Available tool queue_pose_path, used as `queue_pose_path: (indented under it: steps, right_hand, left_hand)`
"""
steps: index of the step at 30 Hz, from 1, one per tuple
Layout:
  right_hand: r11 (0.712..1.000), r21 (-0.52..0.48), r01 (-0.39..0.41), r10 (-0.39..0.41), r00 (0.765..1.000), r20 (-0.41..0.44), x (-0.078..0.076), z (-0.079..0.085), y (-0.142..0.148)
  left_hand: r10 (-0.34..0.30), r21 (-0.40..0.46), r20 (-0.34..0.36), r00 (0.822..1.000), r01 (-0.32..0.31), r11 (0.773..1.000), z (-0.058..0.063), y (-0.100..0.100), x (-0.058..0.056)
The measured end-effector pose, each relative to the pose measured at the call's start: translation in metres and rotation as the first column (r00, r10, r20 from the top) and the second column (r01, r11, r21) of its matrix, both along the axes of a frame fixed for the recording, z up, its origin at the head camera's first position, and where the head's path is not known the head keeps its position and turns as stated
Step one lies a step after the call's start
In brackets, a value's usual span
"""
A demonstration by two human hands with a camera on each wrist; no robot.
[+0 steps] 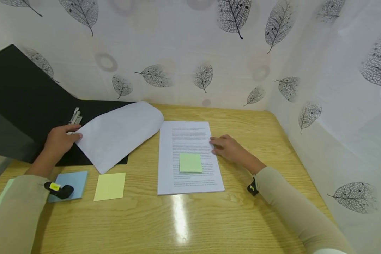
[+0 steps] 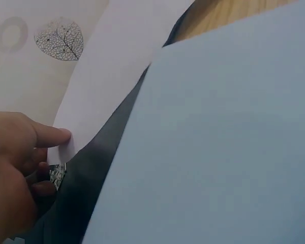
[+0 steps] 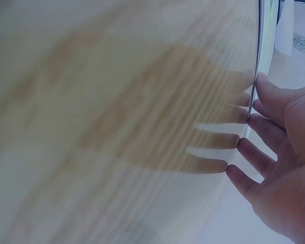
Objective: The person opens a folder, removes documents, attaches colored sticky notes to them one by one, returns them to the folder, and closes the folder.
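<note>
A white sheet of paper (image 1: 124,130) slants up from the table over the open black folder (image 1: 98,106). My left hand (image 1: 58,141) pinches its left corner between thumb and fingers, right beside the folder's metal clip (image 1: 76,116). In the left wrist view the thumb (image 2: 58,136) lies on the paper. A stack of printed pages (image 1: 190,141) lies flat on the table, with a green sticky note (image 1: 190,163) on its top page. Along the stack's right edge rests my right hand (image 1: 230,150); in the right wrist view its fingertips (image 3: 234,170) touch the tabletop with fingers extended.
A yellow sticky note (image 1: 109,187) and a blue sticky pad (image 1: 77,183) lie at front left, the pad partly under the left forearm. A green note (image 1: 4,194) shows at the far left. Leaf-patterned cloth (image 1: 177,53) stands behind the wooden table (image 1: 139,225) and along its right side.
</note>
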State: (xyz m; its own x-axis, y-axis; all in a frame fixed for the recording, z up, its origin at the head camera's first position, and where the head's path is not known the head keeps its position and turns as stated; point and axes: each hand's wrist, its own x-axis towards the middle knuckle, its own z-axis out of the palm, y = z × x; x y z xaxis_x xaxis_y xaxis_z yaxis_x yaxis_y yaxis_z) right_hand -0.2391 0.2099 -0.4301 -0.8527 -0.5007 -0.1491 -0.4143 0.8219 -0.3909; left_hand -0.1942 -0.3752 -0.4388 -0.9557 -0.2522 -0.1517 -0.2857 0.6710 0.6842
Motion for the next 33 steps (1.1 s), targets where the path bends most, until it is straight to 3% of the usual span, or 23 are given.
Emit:
queue_pose_path:
  steps: [3,11,17,25,29,33]
  right_hand:
    - [1.0,0.002,-0.003,0.003,1.0,0.0,0.0,0.0,-0.001]
    - [1.0,0.012,-0.013,0.013,1.0,-0.008,0.002,0.003,-0.001]
    - [1.0,0.007,-0.011,0.011,1.0,-0.011,0.002,0.003,0.0]
    - [1.0,0.007,-0.023,0.023,1.0,-0.015,0.003,0.001,0.0]
    - [0.999,0.001,-0.033,0.033,0.999,-0.027,0.004,0.002,-0.001]
    - [0.999,-0.005,-0.042,0.041,0.999,-0.033,0.006,0.003,-0.002]
  left_hand:
    - [0.023,0.063,-0.03,0.999,-0.021,0.998,0.005,-0.001,0.001]
    - [0.029,0.128,-0.077,0.997,-0.019,0.992,0.024,0.006,0.011]
    - [-0.047,0.199,-0.103,0.994,0.067,0.978,0.041,0.024,0.024]
    - [-0.202,0.361,-0.035,0.979,0.2,0.911,0.066,0.06,0.045]
    - [-0.27,0.393,-0.059,0.961,0.27,0.879,0.07,0.079,0.054]
    - [-0.311,0.489,-0.141,0.94,0.339,0.804,0.07,0.097,0.059]
